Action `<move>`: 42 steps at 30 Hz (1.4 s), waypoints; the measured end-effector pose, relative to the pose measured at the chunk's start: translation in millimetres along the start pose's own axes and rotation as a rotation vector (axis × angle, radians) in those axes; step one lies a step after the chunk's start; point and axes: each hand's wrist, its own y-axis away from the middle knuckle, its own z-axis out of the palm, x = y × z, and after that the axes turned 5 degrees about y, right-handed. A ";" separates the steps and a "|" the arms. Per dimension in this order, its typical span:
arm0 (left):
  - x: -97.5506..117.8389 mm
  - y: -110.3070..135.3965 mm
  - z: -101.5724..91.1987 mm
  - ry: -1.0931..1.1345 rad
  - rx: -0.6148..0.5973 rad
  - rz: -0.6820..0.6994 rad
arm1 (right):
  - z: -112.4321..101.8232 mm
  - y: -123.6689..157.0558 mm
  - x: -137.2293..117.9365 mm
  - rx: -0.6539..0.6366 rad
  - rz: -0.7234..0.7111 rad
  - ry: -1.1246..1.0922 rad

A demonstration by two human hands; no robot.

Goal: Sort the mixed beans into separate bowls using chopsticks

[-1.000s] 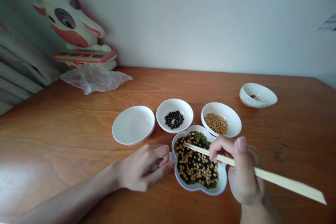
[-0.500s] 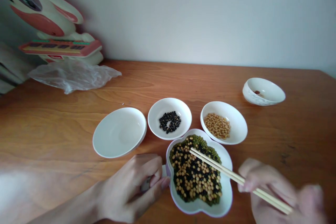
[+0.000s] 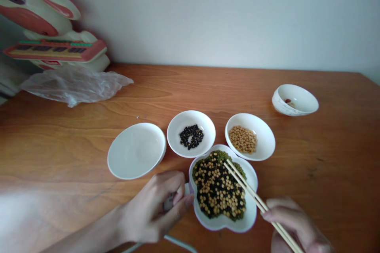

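The right hand, blurred and cut off by the bottom edge, has its fingers closed on a pair of chopsticks near their back end; how the fingers are placed cannot be made out. The 2 sticks run side by side with a thin gap between them. Their long axis goes from the hand at 5 o'clock up to the tips at 11 o'clock, and the tips point at the far part of a lobed white bowl.

That bowl holds mixed beans, yellow, black and green together, and stands at the near edge of the wooden table. The tips sit low over the green patch; whether they touch it cannot be told.

The left hand is curled at the bowl's 9 o'clock side, wrapped round a pale object I cannot identify, with the thumb tip against the rim.

As I judge it, the step in hand is working the tips in among the beans. No bean is seen between them, and gripping 1 would call for a fine pinch without nudging its neighbours.

Around the bowl:
- 10 o'clock: a bare white dish
- 11 o'clock: a dish of black beans
- 1 o'clock: a dish of yellow beans
- 2 o'clock, well apart: a small bowl
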 end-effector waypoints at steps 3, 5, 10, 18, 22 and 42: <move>-1.3 -2.8 -0.9 0.012 -0.005 -0.029 | 3.2 3.7 -8.9 0.080 -0.034 0.044; -1.4 -5.1 -1.5 0.020 -0.002 -0.060 | 4.0 6.7 -7.1 0.109 -0.038 0.002; -0.4 -11.9 -8.8 -0.024 0.022 0.021 | 8.4 4.4 3.4 0.099 0.034 -0.161; -3.3 -16.2 -17.4 -0.059 -0.049 0.099 | 11.2 -6.7 5.0 -0.024 0.090 -0.240; -5.6 -14.7 -14.2 -0.079 -0.050 0.094 | 6.3 -5.2 11.5 -0.118 0.067 -0.263; -2.5 -9.3 -11.8 -0.083 -0.063 0.102 | 14.1 5.4 0.6 -0.262 0.084 -0.272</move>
